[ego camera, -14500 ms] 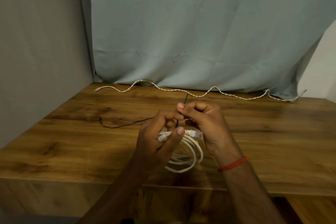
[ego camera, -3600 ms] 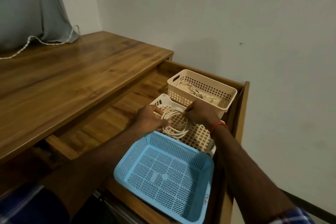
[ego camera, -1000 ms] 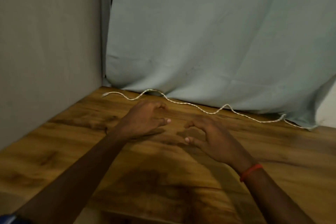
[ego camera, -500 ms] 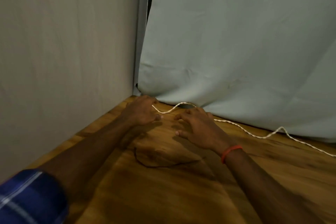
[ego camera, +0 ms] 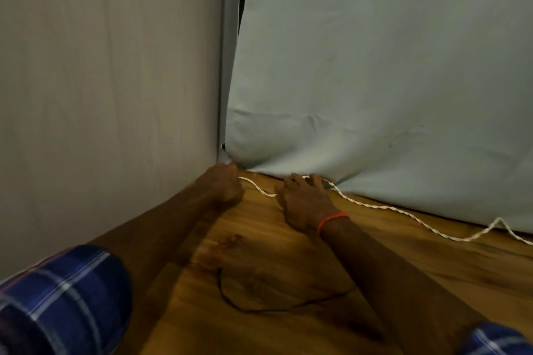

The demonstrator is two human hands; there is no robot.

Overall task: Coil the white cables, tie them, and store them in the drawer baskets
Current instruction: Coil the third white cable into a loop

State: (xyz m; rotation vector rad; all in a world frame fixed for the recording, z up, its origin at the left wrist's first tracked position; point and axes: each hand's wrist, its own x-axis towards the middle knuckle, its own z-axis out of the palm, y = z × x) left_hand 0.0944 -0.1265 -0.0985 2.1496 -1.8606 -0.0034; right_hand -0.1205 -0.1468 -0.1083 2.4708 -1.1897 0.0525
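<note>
One white cable (ego camera: pixel 403 212) lying along the back of the surface (ego camera: pixel 432 268), end clenched in the left hand (ego camera: pixel 226 184), right hand (ego camera: pixel 302 202) pinching it just beside; picking-up step, next pulling it close and looping.

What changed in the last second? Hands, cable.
Both hands reached forward to the back corner. The left hand now grips the white cable near its end; the right hand lies over it further along, grip unclear. Earlier both were empty. The black wire stayed on the table.
</note>
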